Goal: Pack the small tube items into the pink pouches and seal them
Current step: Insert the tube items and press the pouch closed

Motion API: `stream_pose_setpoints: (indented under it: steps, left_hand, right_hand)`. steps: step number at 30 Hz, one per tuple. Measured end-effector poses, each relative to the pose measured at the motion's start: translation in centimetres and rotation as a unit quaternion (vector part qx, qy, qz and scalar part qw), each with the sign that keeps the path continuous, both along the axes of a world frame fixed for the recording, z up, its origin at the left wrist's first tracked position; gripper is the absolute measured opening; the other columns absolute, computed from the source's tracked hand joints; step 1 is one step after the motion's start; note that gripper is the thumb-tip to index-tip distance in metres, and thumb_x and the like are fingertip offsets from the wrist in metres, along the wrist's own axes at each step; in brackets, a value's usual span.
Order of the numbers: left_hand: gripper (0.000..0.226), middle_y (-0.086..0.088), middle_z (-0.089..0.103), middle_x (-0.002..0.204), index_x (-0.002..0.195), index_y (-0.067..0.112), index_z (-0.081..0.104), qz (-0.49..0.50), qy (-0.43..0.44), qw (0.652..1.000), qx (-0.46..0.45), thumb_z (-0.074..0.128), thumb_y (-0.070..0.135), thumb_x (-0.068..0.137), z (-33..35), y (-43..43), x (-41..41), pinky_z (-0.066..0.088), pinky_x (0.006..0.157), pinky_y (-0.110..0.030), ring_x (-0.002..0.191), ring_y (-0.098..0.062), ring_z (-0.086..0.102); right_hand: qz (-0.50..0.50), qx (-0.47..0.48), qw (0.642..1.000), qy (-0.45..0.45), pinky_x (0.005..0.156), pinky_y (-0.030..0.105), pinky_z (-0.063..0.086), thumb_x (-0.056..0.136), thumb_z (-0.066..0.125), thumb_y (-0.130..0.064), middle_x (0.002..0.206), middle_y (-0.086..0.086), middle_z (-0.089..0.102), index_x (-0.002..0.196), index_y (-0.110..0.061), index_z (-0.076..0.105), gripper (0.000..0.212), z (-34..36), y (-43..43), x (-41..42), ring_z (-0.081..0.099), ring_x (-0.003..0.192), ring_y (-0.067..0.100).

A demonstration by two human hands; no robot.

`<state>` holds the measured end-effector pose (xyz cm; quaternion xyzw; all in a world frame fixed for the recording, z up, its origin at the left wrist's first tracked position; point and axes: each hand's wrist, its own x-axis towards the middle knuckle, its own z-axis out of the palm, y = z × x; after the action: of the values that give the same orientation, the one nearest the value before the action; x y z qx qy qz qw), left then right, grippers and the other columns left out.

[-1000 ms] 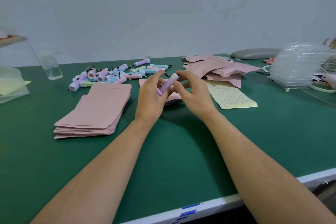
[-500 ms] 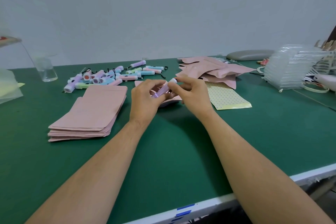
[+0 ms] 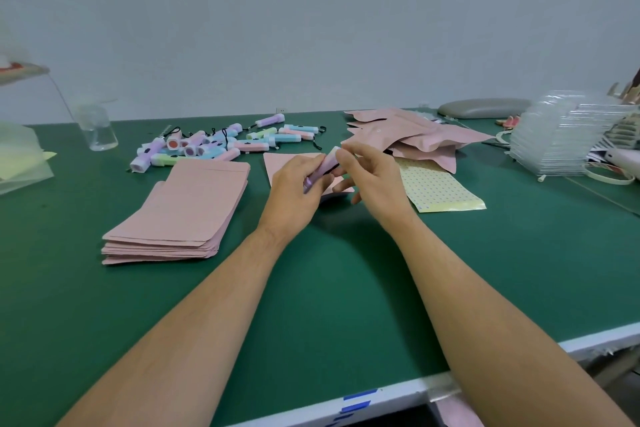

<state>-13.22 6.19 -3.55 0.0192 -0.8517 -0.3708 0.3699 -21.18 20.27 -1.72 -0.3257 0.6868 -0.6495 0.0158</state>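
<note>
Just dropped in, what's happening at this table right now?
A person is packing. The left hand grips a purple tube and the right hand pinches its upper end, just above a single pink pouch on the green table. The tube is not bagged yet. A stack of flat pouches lies left, loose tubes beyond it, a heap of pouches back right.

Matt paper-like pink pouches (image 3: 180, 208), smooth plastic tubes (image 3: 221, 146), matt green tabletop (image 3: 346, 288).

Pink pouches (image 3: 180, 204); green table (image 3: 346, 288); lilac tube (image 3: 323, 170); yellow sheet (image 3: 440, 187), dots perhaps blue.
</note>
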Motion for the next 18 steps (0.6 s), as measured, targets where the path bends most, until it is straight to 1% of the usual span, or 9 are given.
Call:
stream_pose_setpoints:
  steps: [2,6,8,9,10,11,13,16,18]
  left_hand:
    - [0.034,0.001,0.069,0.113,0.13,0.02,0.073,-0.014,-0.018,1.0,0.018,0.067,0.006,0.099,0.2,0.3,0.3,0.042,0.084,-0.005,0.104,0.005,0.058]
    - [0.04,0.002,0.073,0.113,0.133,0.024,0.072,-0.041,-0.053,0.997,0.041,0.068,0.006,0.098,0.6,0.5,1.0,0.044,0.087,-0.005,0.104,0.001,0.062]
    - [0.036,0.011,0.074,0.113,0.13,0.026,0.071,-0.038,-0.075,0.996,0.035,0.07,0.013,0.096,0.7,0.3,1.1,0.044,0.097,-0.009,0.106,0.003,0.062]
    - [0.04,0.017,0.072,0.119,0.134,0.028,0.068,-0.011,-0.09,0.996,0.005,0.072,0.02,0.095,0.6,0.1,1.1,0.039,0.108,-0.018,0.113,0.0,0.059]
    - [0.05,0.02,0.067,0.128,0.142,0.029,0.061,0.028,-0.109,0.993,-0.025,0.073,0.028,0.093,0.5,-0.1,1.0,0.028,0.114,-0.023,0.123,-0.003,0.053]
    - [0.061,0.018,0.062,0.139,0.149,0.03,0.054,0.061,-0.129,0.989,-0.04,0.073,0.034,0.092,0.5,-0.4,1.1,0.019,0.116,-0.027,0.134,-0.007,0.047]
    - [0.07,0.007,0.053,0.153,0.156,0.027,0.045,0.095,-0.169,0.98,-0.047,0.071,0.041,0.093,0.4,-1.2,1.1,0.01,0.125,-0.037,0.148,-0.016,0.037]
    - [0.071,-0.002,0.045,0.162,0.16,0.025,0.04,0.108,-0.242,0.963,-0.05,0.063,0.052,0.099,0.1,-1.7,0.9,-0.003,0.129,-0.046,0.157,-0.027,0.026]
    - [0.065,0.0,0.049,0.16,0.159,0.025,0.042,0.089,-0.247,0.965,-0.022,0.059,0.052,0.102,-0.1,-1.7,0.9,-0.003,0.129,-0.046,0.155,-0.027,0.031]
  right_hand:
    - [0.014,0.013,1.0,-0.005,0.049,0.03,0.049,0.1,0.066,-0.038,0.097,0.004,0.076,0.126,-0.022,0.063,0.03,-0.2,0.0,-0.3,0.076,0.07,0.029]
    - [0.032,0.053,0.998,0.021,0.053,0.029,0.05,0.1,0.068,-0.034,0.097,0.001,0.074,0.11,-0.018,0.066,0.019,-0.4,0.1,-0.6,0.074,0.063,0.027]
    - [0.006,0.058,0.997,0.041,0.055,0.028,0.049,0.099,0.069,-0.034,0.094,-0.001,0.072,0.103,-0.016,0.066,0.019,-0.5,0.0,-0.7,0.07,0.059,0.021]
    - [-0.015,0.049,0.997,0.051,0.057,0.029,0.049,0.098,0.069,-0.034,0.091,-0.001,0.071,0.1,-0.015,0.066,0.019,-0.4,-0.1,-0.8,0.067,0.06,0.018]
    - [-0.043,0.038,0.997,0.06,0.062,0.03,0.051,0.097,0.069,-0.035,0.088,-0.003,0.069,0.097,-0.015,0.067,0.02,-0.3,-0.2,-0.9,0.064,0.064,0.015]
    - [-0.078,0.026,0.995,0.064,0.067,0.028,0.051,0.096,0.069,-0.038,0.087,-0.006,0.069,0.096,-0.017,0.068,0.021,-0.2,-0.1,-1.0,0.063,0.069,0.012]
    - [-0.149,-0.01,0.987,0.058,0.073,0.021,0.049,0.094,0.067,-0.043,0.087,-0.012,0.069,0.096,-0.021,0.067,0.022,0.1,0.2,-1.4,0.062,0.079,0.001]
    - [-0.216,-0.075,0.974,0.007,0.064,0.013,0.041,0.096,0.062,-0.042,0.078,-0.016,0.06,0.099,-0.018,0.059,0.024,0.4,1.0,-2.2,0.054,0.069,-0.007]
    - [-0.221,-0.105,0.969,-0.032,0.063,0.012,0.04,0.101,0.057,-0.038,0.082,-0.011,0.06,0.102,-0.016,0.053,0.022,0.5,1.3,-2.6,0.054,0.069,-0.007]
